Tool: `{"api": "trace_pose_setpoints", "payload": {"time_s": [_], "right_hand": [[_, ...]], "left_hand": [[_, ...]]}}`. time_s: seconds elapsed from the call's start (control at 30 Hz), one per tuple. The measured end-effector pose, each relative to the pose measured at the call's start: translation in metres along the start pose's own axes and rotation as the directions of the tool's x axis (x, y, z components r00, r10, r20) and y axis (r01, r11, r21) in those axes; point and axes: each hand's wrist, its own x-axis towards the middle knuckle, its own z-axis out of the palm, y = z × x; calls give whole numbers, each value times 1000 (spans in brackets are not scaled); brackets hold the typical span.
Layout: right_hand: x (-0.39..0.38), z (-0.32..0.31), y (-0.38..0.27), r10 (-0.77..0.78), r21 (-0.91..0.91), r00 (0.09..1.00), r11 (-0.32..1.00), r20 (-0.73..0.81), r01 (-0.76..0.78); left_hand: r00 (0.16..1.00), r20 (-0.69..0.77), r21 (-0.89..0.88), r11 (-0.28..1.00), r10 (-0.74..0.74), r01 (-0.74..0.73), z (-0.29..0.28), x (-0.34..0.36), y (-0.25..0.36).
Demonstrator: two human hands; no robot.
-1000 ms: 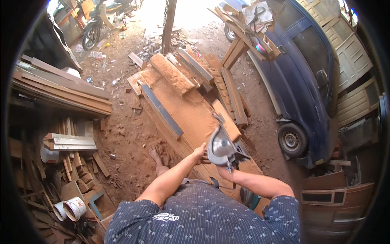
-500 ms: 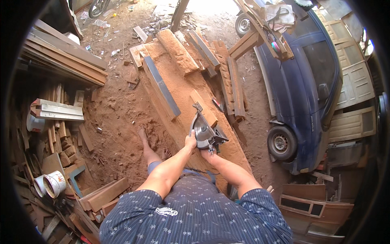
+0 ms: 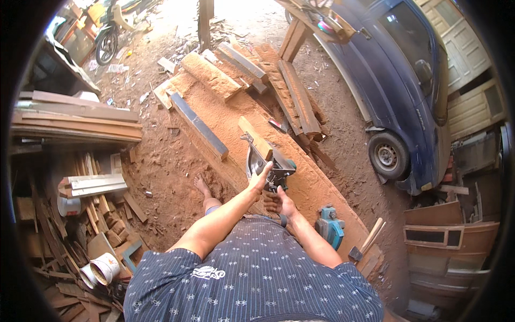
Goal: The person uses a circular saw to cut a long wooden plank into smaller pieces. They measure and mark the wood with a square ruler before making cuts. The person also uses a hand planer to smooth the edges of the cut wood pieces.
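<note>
A circular saw [image 3: 252,160] with a metal guard, a dark base plate and a teal motor body is tilted on a sawdust-covered workbench [image 3: 316,188]. My left hand [image 3: 261,180] grips it at the edge of its base. Just below the saw, my right hand [image 3: 281,204] is open, palm turned up and fingers apart. Whether its thumb touches the saw, I cannot tell. A short light wooden block [image 3: 255,138] lies against the saw's far side. The blade is hidden. To the left of the saw, a long dark-faced timber [image 3: 198,126] rests along the bench.
Near my right forearm, a teal power planer [image 3: 330,226] and a hammer [image 3: 356,253] lie on the bench. Rough beams [image 3: 284,91] are piled at the far end. A blue vehicle [image 3: 394,96] stands at right; stacked boards [image 3: 80,118] and white buckets [image 3: 104,268] at left.
My right hand has come away from behind the saw and opened. My left hand has moved onto the base's edge, and the saw has turned. The view has shifted, showing the planer and hammer.
</note>
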Motion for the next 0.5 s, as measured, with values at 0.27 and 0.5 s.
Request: {"api": "trace_pose_setpoints", "payload": {"time_s": [0.27,0.5], "right_hand": [[25,-5,11,-223,602,864,791,451,-109],[36,-2,11,-239,688,854,704,463,-176]], "left_hand": [[946,193,-96,954,-261,283,10,-18,29],[983,66,-72,981,-173,178,18,-16,24]]}}
